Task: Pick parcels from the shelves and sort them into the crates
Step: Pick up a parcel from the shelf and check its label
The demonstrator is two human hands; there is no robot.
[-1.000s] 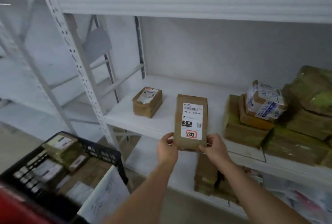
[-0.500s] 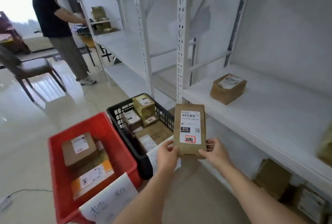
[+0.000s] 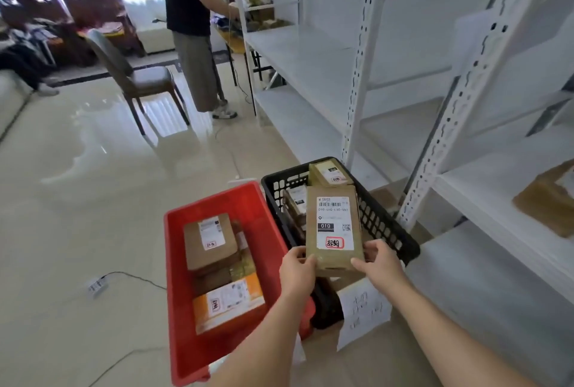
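Parcel [image 3: 334, 228] pinched at its lower corners between left hand [image 3: 296, 271] and right hand [image 3: 382, 265].

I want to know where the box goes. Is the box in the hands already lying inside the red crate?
No, both the left hand and right hand hold the parcel up over the black crate, beside the red crate.
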